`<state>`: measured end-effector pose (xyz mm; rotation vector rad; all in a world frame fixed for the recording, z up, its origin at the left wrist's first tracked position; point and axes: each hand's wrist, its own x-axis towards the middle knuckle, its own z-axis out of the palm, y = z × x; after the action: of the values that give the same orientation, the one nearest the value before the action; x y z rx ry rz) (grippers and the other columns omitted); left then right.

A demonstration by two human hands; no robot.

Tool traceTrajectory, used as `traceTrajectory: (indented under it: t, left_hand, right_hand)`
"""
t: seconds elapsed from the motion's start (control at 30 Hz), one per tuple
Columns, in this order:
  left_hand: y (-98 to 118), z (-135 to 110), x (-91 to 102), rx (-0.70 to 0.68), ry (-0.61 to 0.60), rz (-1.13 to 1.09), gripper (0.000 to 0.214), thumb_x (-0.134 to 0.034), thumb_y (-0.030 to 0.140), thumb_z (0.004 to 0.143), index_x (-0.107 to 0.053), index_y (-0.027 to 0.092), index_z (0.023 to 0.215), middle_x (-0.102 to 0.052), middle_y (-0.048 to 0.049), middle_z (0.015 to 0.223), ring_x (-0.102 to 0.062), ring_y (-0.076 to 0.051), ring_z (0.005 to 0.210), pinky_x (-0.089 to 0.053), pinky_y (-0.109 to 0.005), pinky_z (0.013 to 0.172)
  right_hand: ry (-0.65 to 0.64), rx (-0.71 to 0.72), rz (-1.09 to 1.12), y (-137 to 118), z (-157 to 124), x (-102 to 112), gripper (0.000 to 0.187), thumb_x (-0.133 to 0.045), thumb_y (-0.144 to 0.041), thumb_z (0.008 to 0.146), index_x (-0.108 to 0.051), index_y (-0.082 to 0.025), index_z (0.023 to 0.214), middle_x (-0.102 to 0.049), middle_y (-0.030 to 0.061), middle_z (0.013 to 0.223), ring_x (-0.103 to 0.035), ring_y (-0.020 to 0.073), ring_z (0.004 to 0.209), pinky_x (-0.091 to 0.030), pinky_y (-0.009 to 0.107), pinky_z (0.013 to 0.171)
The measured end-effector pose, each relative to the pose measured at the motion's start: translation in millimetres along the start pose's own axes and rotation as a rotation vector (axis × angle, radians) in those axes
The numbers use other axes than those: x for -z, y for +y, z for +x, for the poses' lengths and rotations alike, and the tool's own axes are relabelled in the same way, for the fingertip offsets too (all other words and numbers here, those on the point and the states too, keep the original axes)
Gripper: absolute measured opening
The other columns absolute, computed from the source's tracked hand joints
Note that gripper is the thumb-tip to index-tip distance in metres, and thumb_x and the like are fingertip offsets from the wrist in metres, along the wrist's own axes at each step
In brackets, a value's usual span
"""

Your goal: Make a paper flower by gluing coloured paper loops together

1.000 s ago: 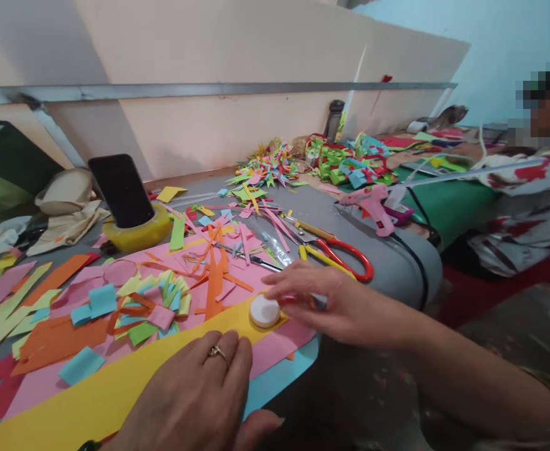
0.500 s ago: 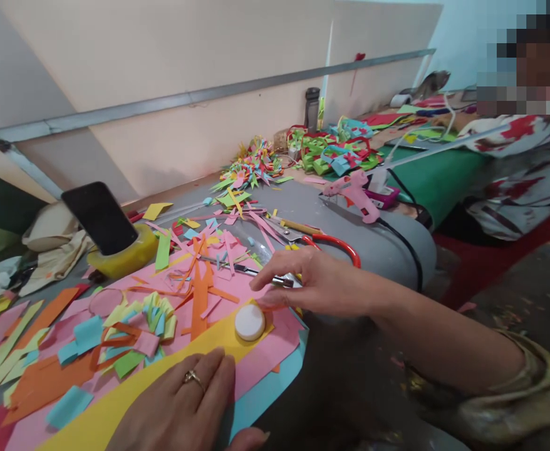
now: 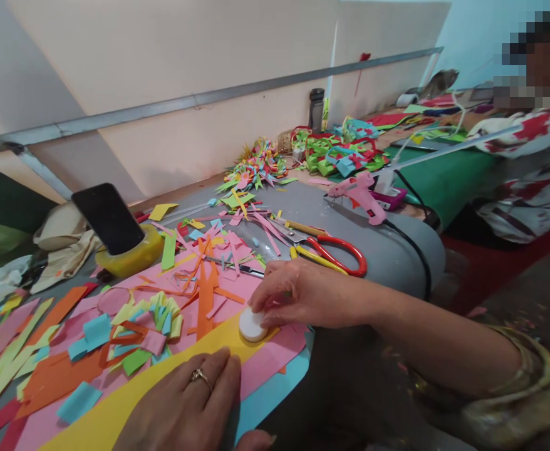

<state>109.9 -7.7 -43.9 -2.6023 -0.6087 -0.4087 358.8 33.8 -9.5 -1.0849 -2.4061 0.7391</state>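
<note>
My left hand, a ring on one finger, lies flat with fingers stretched out on a long yellow paper strip at the near table edge. The strip lies over pink paper and a blue sheet. My right hand reaches in from the right. Its curled fingertips close on a white round cap that sits on the far end of the yellow strip. A bundle of folded coloured paper loops lies just left of the cap.
Red-handled scissors and a pink glue gun with a black cord lie behind my right hand. A dark phone stands in a yellow tape roll. Paper scraps cover the grey table. Another person sits at right.
My right hand has come back from near the scissors and dropped onto the white cap. The left hand stays flat on the yellow strip. The camera has shifted slightly.
</note>
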Motion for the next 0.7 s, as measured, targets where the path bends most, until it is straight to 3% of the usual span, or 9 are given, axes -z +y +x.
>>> traceTrajectory:
  t: [0.17,0.3,0.37,0.43,0.53,0.7]
  left_hand:
    - [-3,12,3.8,0.044,0.001,-0.034,0.061,-0.035,0.059,0.09,-0.055,0.008,0.116,-0.073,-0.0092,0.084,-0.069,-0.019,0.07,-0.055,-0.027,0.061]
    - [-3,21,7.1,0.059,-0.081,-0.106,0.066,-0.043,0.063,0.085,-0.051,0.013,0.127,-0.071,-0.0086,0.089,-0.069,-0.021,0.074,-0.056,-0.028,0.061]
    - [-4,25,8.3,0.064,-0.12,-0.132,0.07,-0.046,0.065,0.082,-0.052,0.013,0.128,-0.071,-0.0095,0.09,-0.069,-0.021,0.074,-0.056,-0.029,0.059]
    - [-5,27,8.6,0.066,-0.128,-0.133,0.073,-0.045,0.069,0.08,-0.055,0.012,0.125,-0.071,-0.0123,0.094,-0.069,-0.023,0.076,-0.056,-0.03,0.059]
    - [-9,28,6.4,0.026,-0.092,-0.118,0.078,-0.048,0.073,0.076,-0.058,0.012,0.122,-0.069,-0.0154,0.109,-0.067,-0.028,0.093,-0.057,-0.035,0.072]
    - [-13,23,-1.0,-0.039,-0.071,-0.147,0.078,-0.053,0.069,0.076,-0.053,0.01,0.127,-0.065,-0.0126,0.122,-0.062,-0.026,0.108,-0.051,-0.033,0.092]
  right_hand:
    - [-0.007,0.023,-0.034,-1,2,1,0.015,-0.066,-0.022,0.081,-0.074,-0.019,0.094,-0.069,0.0026,0.081,-0.058,0.0136,0.077,-0.044,0.024,0.068]
    - [-0.012,0.032,-0.022,-1,1,2,0.015,-0.067,-0.023,0.08,-0.074,-0.019,0.093,-0.07,0.0022,0.081,-0.059,0.0134,0.076,-0.045,0.024,0.067]
    - [0.096,0.052,0.019,-2,-1,5,0.016,-0.066,-0.026,0.082,-0.073,-0.018,0.094,-0.07,0.0023,0.086,-0.06,0.0137,0.08,-0.046,0.025,0.071]
    - [0.303,0.045,0.064,-3,-6,12,0.017,-0.061,-0.03,0.085,-0.071,-0.019,0.093,-0.071,0.0018,0.088,-0.062,0.0139,0.082,-0.048,0.026,0.075]
    - [0.575,-0.035,0.074,-4,-16,24,0.018,-0.057,-0.034,0.087,-0.07,-0.022,0.086,-0.071,0.0002,0.081,-0.063,0.014,0.075,-0.049,0.026,0.067]
    - [0.653,-0.067,-0.036,0,-32,39,0.018,-0.058,-0.037,0.086,-0.07,-0.023,0.086,-0.071,-0.0006,0.079,-0.063,0.0141,0.069,-0.048,0.025,0.059]
